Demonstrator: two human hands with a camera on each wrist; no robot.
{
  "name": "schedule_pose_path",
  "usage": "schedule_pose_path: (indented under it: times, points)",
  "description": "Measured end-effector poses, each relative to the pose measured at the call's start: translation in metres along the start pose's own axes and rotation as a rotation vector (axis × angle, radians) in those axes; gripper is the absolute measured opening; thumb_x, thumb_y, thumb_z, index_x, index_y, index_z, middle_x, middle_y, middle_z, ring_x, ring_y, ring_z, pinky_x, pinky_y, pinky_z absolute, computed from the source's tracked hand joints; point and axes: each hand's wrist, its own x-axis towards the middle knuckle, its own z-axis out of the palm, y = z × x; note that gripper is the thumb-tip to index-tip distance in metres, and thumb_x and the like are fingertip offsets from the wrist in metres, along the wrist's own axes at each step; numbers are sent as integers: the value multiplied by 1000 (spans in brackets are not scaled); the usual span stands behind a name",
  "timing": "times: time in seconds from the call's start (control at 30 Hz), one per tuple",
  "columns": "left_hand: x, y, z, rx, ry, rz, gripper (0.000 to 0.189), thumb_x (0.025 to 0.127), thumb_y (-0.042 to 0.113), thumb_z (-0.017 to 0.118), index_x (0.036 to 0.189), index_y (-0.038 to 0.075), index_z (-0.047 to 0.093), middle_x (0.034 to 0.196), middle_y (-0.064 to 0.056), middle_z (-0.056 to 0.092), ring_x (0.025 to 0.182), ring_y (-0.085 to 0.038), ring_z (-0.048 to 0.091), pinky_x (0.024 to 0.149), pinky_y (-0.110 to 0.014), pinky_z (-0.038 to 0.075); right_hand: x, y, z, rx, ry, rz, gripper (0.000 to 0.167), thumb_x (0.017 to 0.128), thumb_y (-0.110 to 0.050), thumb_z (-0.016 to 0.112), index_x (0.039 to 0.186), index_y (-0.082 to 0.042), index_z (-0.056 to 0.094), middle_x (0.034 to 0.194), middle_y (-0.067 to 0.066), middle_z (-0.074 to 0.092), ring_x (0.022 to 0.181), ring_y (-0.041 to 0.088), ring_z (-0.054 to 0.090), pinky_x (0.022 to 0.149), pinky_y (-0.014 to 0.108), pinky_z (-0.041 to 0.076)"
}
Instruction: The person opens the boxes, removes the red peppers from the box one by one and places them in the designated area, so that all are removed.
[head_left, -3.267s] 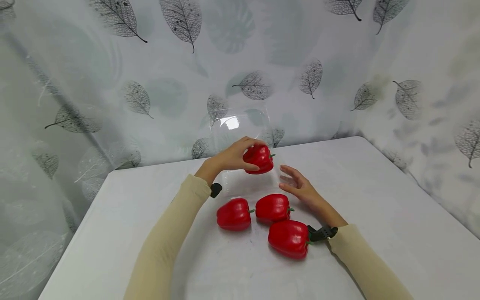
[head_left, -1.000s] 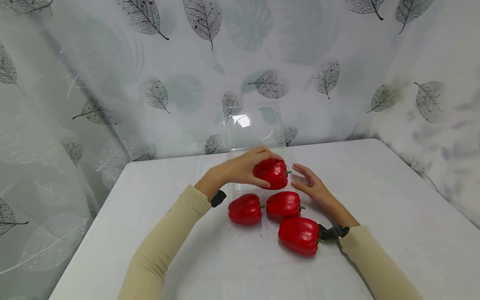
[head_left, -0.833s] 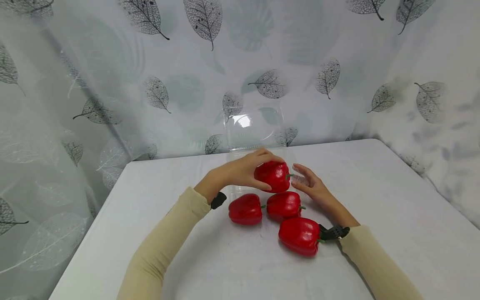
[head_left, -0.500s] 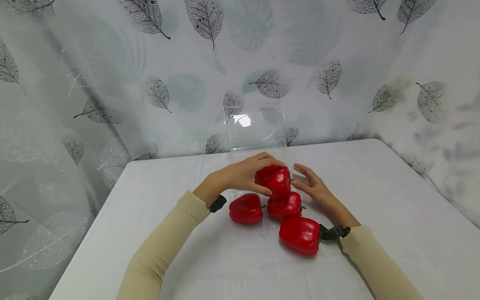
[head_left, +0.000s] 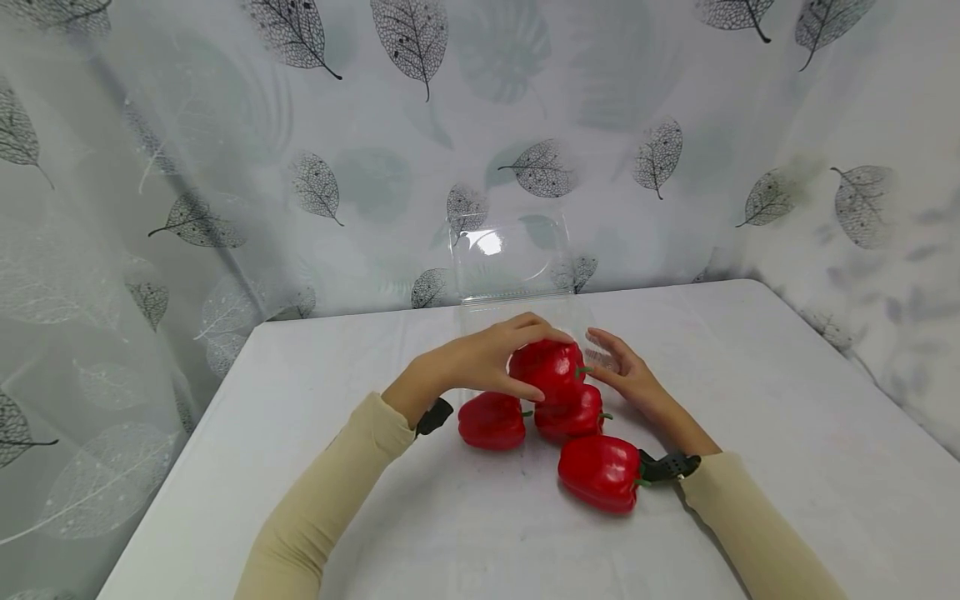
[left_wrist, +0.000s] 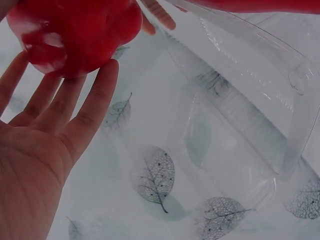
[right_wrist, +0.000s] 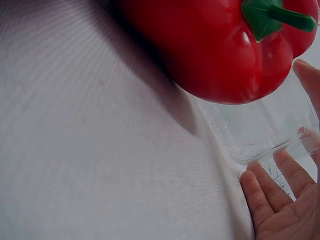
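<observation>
My left hand (head_left: 491, 358) grips a red bell pepper (head_left: 546, 371) from the left, its green stem pointing right. In the head view this pepper overlaps another bell pepper (head_left: 573, 414) just in front of it. The left wrist view shows fingers spread against the underside of the gripped pepper (left_wrist: 80, 35). Behind them stands a clear plastic clamshell box (head_left: 510, 258), its lid raised. My right hand (head_left: 626, 379) is at the box's right side, with lightly bent fingers touching the clear wall in the right wrist view.
One bell pepper (head_left: 491, 423) lies on the left of the white table (head_left: 420, 517). Another bell pepper (head_left: 600, 475) lies nearest the person, close to the right wrist strap (head_left: 667, 465). A leaf-printed curtain (head_left: 360, 150) hangs behind the table.
My left hand has brought its bell pepper from over the box toward the person and lower, up to the middle pepper. My right hand has stayed at the box's side.
</observation>
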Motion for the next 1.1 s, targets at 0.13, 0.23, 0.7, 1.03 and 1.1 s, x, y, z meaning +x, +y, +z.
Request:
schedule_pose_path:
  times: [0.13, 0.23, 0.7, 1.03, 1.1]
  points:
    - [-2, 2, 3, -5, -3, 13, 66, 81, 18, 79, 140, 14, 48, 132, -2, 49, 124, -12, 45, 91, -22, 51, 0, 0, 0, -4, 6, 10, 72, 95, -21, 63, 154, -13, 24, 159, 16, 24, 144, 41, 25, 106, 59, 33]
    - [-5, 4, 4, -14, -5, 15, 67, 81, 18, 79, 140, 14, 48, 132, -2, 49, 123, -12, 45, 90, -21, 51, 0, -1, 0, -10, 7, 15, 72, 95, -22, 63, 155, -14, 23, 159, 16, 23, 144, 41, 26, 106, 58, 34]
    - [-10, 19, 12, -15, -30, 31, 67, 82, 18, 78, 141, 16, 46, 133, -2, 48, 124, -12, 44, 92, -21, 50, 0, -1, 0, -22, 4, 13, 71, 95, -24, 62, 154, -14, 24, 159, 17, 23, 143, 42, 28, 105, 59, 35]
    - [-17, 24, 17, -9, -33, 56, 68, 82, 19, 79, 141, 15, 46, 135, -2, 47, 125, -12, 44, 92, -20, 49, -2, -3, 1, -18, 8, 38, 72, 95, -25, 63, 155, -18, 23, 160, 14, 23, 144, 40, 27, 107, 61, 32]
    - [-18, 25, 19, -3, -33, 56, 68, 82, 20, 79, 141, 16, 46, 134, -2, 48, 125, -12, 44, 92, -19, 49, -1, -3, 2, -15, 8, 41, 73, 95, -25, 63, 155, -18, 23, 160, 14, 23, 144, 40, 27, 107, 62, 31]
